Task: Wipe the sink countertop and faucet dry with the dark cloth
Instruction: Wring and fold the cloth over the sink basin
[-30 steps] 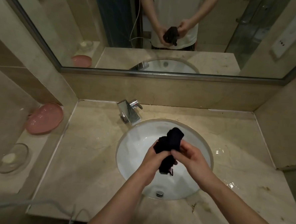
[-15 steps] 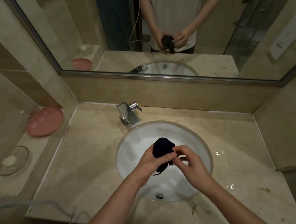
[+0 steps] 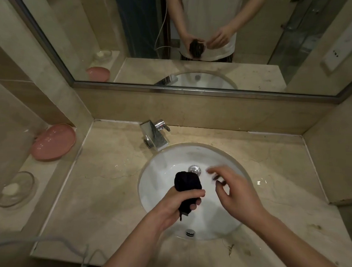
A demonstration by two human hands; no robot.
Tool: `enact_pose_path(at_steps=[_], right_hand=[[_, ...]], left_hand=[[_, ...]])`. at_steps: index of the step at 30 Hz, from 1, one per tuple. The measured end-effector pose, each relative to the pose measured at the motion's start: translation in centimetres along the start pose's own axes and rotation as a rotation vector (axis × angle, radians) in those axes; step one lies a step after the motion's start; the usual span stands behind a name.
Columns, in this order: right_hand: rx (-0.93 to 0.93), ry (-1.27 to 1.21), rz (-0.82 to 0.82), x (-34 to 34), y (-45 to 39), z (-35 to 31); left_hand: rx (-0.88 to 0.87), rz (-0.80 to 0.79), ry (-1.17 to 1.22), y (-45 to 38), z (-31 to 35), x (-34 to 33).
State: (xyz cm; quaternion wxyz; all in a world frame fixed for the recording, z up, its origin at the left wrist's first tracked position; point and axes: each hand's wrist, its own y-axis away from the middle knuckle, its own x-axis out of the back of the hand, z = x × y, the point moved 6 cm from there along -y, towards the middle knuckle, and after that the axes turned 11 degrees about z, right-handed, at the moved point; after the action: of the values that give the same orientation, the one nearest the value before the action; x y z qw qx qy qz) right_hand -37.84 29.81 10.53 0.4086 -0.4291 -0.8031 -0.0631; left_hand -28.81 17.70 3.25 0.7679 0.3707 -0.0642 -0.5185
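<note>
The dark cloth (image 3: 187, 185) is bunched into a wad, and my left hand (image 3: 177, 203) grips it over the white sink basin (image 3: 162, 169). A loose end hangs below my fist. My right hand (image 3: 233, 190) hovers just to the right of the cloth, fingers spread and relaxed, holding nothing. The chrome faucet (image 3: 154, 135) stands at the back left of the basin, apart from both hands. The beige marble countertop (image 3: 106, 180) surrounds the basin, with water drops glinting right of the basin (image 3: 259, 182).
A pink dish (image 3: 53, 142) and a glass soap dish (image 3: 16, 188) sit on the lower ledge at left. A white cable (image 3: 40, 241) runs along the front left edge. The mirror (image 3: 197, 41) spans the back wall. A side wall (image 3: 338, 164) bounds the right.
My right hand has let go of the cloth and moved off to the right with fingers spread. My left hand alone now holds the bunched cloth.
</note>
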Motion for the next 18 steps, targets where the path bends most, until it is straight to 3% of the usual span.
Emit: enact_pose_path(at_steps=[2,4,10,14,16,18], right_hand=[[0.424,0.312,-0.163,-1.0,-0.2,-0.5],[0.653,0.366,-0.322,-2.8,0.3,-1.0],[0.738,0.430,-0.288,-4.0,-1.5,-2.3],[0.700,0.624,-0.284,-4.9,-3.6,-2.0],[0.648,0.740,-0.466,-6.2,-3.6,-1.7],[0.588,0.868,-0.645,-7.6,-3.4,-1.1]], left_hand=[[0.107,-0.142,-0.041,0.4,0.7,-1.0],[0.198,-0.294,-0.227,1.0,1.3,-2.1],[0.324,-0.434,-0.669,0.0,3.6,-2.1],[0.267,-0.268,-0.824,-1.4,4.1,-1.4],[0.169,-0.096,-1.066,-2.2,3.5,-0.9],[0.046,0.058,-1.147,-3.2,2.5,-0.7]])
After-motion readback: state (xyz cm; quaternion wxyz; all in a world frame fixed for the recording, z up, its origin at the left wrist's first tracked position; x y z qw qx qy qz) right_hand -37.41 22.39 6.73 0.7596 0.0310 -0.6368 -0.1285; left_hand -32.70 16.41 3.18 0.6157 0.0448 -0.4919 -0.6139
